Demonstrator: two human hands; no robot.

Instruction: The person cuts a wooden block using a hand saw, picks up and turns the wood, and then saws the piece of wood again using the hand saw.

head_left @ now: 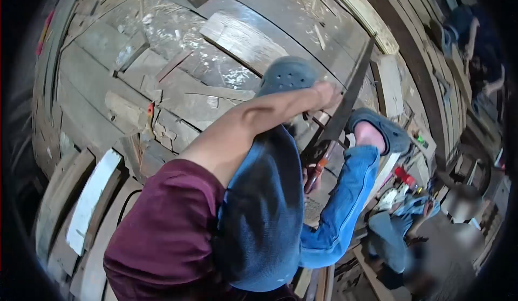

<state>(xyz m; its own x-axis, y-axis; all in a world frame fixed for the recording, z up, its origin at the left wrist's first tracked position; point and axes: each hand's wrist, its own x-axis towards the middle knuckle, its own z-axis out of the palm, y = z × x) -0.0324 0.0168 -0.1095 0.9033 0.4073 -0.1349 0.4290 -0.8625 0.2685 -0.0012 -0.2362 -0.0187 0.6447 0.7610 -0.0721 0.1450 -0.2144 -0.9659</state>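
A handsaw (pixel 349 96) angles across my lap side, its long dark blade pointing up to the right. My right hand (pixel 312 181), mostly hidden behind my knee, is closed round its orange-brown handle (pixel 318 170). Reaching across my raised leg, my left hand (pixel 326 95) is beside the blade with its fingers curled in. What those fingers hold, if anything, is hidden. My feet in grey clogs, one clog (pixel 291 73) left of the blade and the other clog (pixel 380 131) to its right, flank the saw.
A pale wooden block (pixel 243 39) lies on the plank floor ahead. Wood scraps and shavings surround it, with an orange-handled tool (pixel 150 112) at left. Curved wooden pieces (pixel 94 201) stand lower left. Other people (pixel 391 239) sit at lower right and upper right.
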